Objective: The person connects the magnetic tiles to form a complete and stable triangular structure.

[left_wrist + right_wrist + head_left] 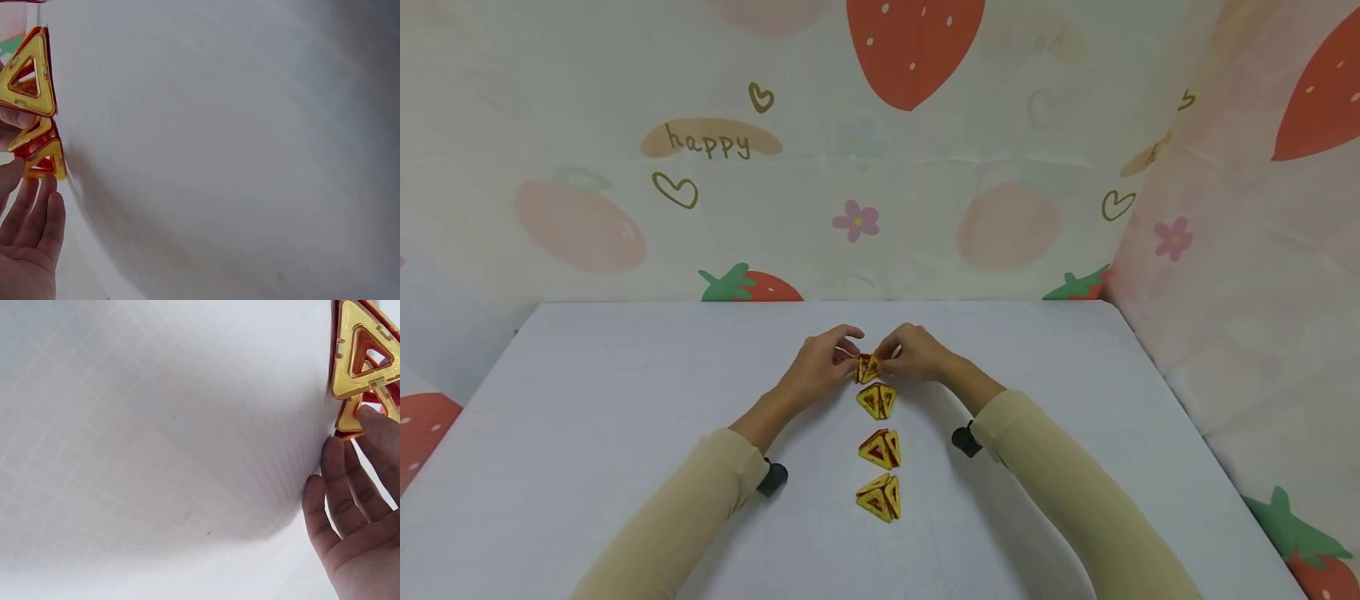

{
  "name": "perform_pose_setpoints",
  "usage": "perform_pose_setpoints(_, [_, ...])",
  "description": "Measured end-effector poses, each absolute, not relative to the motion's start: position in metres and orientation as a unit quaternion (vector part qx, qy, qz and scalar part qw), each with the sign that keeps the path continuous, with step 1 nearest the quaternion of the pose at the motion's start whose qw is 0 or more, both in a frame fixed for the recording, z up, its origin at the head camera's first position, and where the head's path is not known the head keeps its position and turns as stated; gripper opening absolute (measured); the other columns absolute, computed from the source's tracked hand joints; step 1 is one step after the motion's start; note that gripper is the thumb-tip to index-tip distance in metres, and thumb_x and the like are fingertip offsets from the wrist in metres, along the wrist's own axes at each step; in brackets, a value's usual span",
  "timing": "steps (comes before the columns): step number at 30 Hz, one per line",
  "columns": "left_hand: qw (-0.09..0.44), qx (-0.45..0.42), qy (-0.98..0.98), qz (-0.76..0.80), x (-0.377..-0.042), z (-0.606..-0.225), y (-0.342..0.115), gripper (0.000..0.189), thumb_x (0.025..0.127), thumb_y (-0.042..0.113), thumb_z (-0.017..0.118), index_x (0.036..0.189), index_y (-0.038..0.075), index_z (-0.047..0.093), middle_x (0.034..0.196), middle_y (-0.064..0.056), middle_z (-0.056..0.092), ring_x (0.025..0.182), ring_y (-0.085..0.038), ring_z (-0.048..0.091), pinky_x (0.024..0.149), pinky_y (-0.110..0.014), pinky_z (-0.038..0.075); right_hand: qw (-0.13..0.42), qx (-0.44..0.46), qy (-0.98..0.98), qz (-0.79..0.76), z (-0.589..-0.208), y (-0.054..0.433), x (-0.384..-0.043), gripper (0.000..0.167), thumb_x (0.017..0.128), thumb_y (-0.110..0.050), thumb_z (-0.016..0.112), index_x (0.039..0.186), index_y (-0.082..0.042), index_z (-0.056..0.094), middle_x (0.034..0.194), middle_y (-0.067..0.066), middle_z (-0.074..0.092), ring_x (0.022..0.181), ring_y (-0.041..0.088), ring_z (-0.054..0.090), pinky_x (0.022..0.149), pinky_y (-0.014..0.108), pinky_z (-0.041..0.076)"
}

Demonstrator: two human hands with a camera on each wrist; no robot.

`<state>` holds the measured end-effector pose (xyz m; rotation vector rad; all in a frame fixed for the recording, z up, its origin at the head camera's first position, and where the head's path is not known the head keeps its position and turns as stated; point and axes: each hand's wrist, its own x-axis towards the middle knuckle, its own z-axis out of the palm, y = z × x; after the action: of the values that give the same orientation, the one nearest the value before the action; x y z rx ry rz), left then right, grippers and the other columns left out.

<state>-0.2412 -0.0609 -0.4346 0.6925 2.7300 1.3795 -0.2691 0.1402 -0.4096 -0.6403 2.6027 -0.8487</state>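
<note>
At the far end of a column of small pyramids built from yellow and red triangular magnetic tiles, both hands hold the farthest magnetic tile pyramid [867, 367]. My left hand [820, 362] pinches its left side between thumb and fingers, the index finger raised. From the right, my right hand [917, 354] grips the other side, its thumb on a yellow face in the right wrist view. Directly nearer stands a second pyramid [877, 401], which partly covers the held one [45, 161] in the left wrist view. The hands hide some of the held pyramid's edges.
Two more tile pyramids, a third [881, 448] and the nearest [880, 497], stand in line between the forearms on the white table [625, 417]. A strawberry-patterned cloth [895, 167] rises behind the table's far edge and along the right side.
</note>
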Motion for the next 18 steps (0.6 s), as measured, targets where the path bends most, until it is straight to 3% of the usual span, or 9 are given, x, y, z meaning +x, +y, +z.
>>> perform_pose_setpoints(18, [0.018,0.227,0.873,0.432,-0.2398,-0.4323,-0.0608,0.04,0.091,0.0,0.068,0.13,0.001,0.058,0.11,-0.015,0.069,0.102,-0.027,0.068,0.09,-0.039,0.056,0.169,-0.231,0.914,-0.287,-0.4078,0.1414,-0.269,0.02,0.09,-0.009,0.072,0.109,-0.003,0.075,0.1,0.004,0.073,0.089,0.015,0.064,0.078,0.026,0.053])
